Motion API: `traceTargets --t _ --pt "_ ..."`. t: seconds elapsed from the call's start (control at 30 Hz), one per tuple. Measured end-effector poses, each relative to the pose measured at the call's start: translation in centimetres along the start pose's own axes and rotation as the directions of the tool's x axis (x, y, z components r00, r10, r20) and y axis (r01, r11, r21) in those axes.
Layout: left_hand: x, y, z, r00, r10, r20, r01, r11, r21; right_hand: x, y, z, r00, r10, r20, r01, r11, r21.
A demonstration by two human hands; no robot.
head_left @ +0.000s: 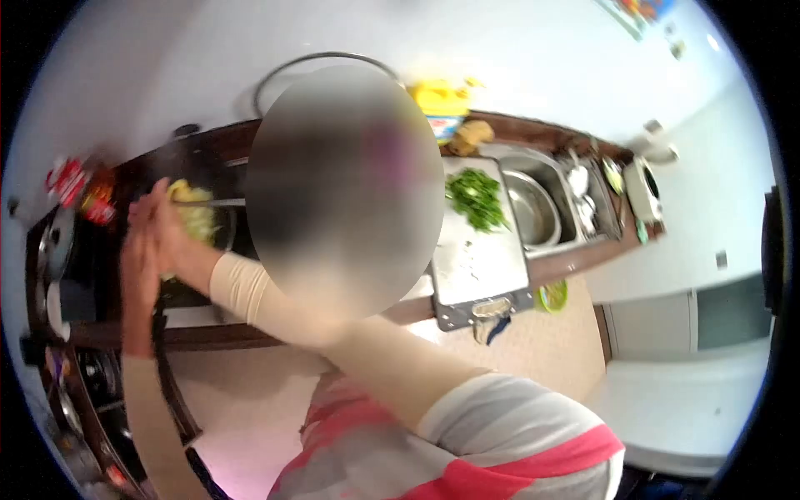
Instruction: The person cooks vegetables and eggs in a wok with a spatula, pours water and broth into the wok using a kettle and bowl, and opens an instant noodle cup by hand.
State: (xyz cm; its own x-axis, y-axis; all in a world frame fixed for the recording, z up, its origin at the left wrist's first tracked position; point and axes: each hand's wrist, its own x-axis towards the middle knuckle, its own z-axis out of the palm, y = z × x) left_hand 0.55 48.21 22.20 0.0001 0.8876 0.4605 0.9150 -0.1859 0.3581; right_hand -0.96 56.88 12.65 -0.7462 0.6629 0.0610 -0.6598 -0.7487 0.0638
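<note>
The desk (575, 264) runs across the view, its left stretch smeared by blur and its middle covered by a grey oval, so what lies under that patch cannot be told. The striped shirt (508, 433) fills the lower middle, cut off by the bottom edge. The metal board (483, 275) lies just left of the sink (521, 159) as pictured; the oval meets its left edge. Inside the sink sits a steel basin (543, 218), and the pale things beyond it are too small to name. At the far left, the pan (228, 231) is dark against a dark surface, its near side partly behind the right hand (177, 237). This hand and the left hand (140, 262) overlap in view, fingers pointing up and away; their edges are soft, so neither how far each is open nor whether either grips anything can be told. The greens (477, 200) are heaped on the board. The yellow jug (442, 102) stands behind it, its lower left side bordering the oval. The yellow food (198, 218) lies in the pan just beside the right hand, its pieces blurred. The red packs (71, 182) have unreadable print. A thin grey rod (218, 202) reaches from the food to the oval, where its far end is lost.
</note>
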Motion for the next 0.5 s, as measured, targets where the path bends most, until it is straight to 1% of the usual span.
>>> traceTargets --t 0.03,0.07,0.1,0.13,0.17,0.2,0.23,0.27,0.3,0.33,0.37,0.4,0.43,0.47,0.5 --pt "-0.5 -1.9 -0.4 0.998 0.018 0.061 -0.026 0.990 0.140 -2.2 -1.3 2.7 0.974 0.019 -0.224 -0.039 0.996 -0.085" --pt "-1.5 -3.0 -1.5 0.994 0.109 0.016 -0.106 0.911 0.399 -6.7 -2.9 4.7 0.960 -0.146 -0.241 0.064 0.946 -0.317" --pt "-2.1 -2.9 -2.8 0.978 0.207 -0.012 -0.153 0.758 0.634 -11.2 -5.2 6.2 0.928 -0.302 -0.219 0.145 0.834 -0.531" --pt "-2.1 1.3 -3.9 0.982 0.179 -0.066 -0.116 0.834 0.540 -17.0 -8.9 7.7 0.912 -0.401 -0.084 0.228 0.666 -0.710" --pt "-2.4 6.9 -4.5 0.983 0.140 -0.115 -0.077 0.896 0.438 -23.3 -13.0 9.4 0.885 -0.460 0.068 0.301 0.456 -0.838" --pt "-3.7 11.1 -4.5 0.995 -0.078 -0.070 0.092 0.971 0.221 -26.9 -15.3 10.0 0.850 -0.476 0.226 0.362 0.214 -0.907" --pt "-5.4 14.7 -4.4 0.960 -0.279 0.026 0.279 0.960 0.007 -27.3 -16.8 3.4 0.688 -0.649 0.325 0.423 -0.005 -0.906" --pt "-7.8 16.9 -2.9 0.980 -0.196 0.027 0.198 0.968 -0.155 -32.1 -20.9 3.0 0.650 -0.640 0.409 0.306 -0.272 -0.912" --pt "-9.2 19.3 -0.2 0.993 -0.114 0.011 0.112 0.943 -0.312 -36.8 -24.4 1.2 0.672 -0.686 0.280 0.066 -0.321 -0.945" --pt "-10.2 22.6 2.3 0.952 -0.233 0.197 0.293 0.881 -0.373 -40.8 -27.5 -1.1 0.625 -0.756 0.194 -0.134 -0.348 -0.928" --pt "-10.7 26.6 4.7 0.863 -0.340 0.373 0.475 0.797 -0.373 -44.8 -30.6 -3.4 0.570 -0.815 0.105 -0.330 -0.344 -0.879" --pt "-11.8 28.2 8.8 0.929 -0.155 0.336 0.321 0.790 -0.522 -48.6 -33.3 -4.9 0.543 -0.833 0.104 -0.390 -0.360 -0.848" --pt "-12.1 29.5 12.3 0.903 -0.041 0.428 0.298 0.778 -0.554 -51.8 -36.9 -8.2 0.542 -0.757 0.365 -0.423 -0.621 -0.660" --pt "-13.4 30.1 16.8 0.904 0.015 0.427 0.269 0.757 -0.596 -54.2 -39.0 -8.7 0.569 -0.774 0.277 -0.531 -0.603 -0.595" --pt "-14.7 30.7 20.5 0.840 0.010 0.542 0.361 0.735 -0.573 -55.5 -40.6 -8.8 0.585 -0.789 0.189 -0.626 -0.587 -0.514"
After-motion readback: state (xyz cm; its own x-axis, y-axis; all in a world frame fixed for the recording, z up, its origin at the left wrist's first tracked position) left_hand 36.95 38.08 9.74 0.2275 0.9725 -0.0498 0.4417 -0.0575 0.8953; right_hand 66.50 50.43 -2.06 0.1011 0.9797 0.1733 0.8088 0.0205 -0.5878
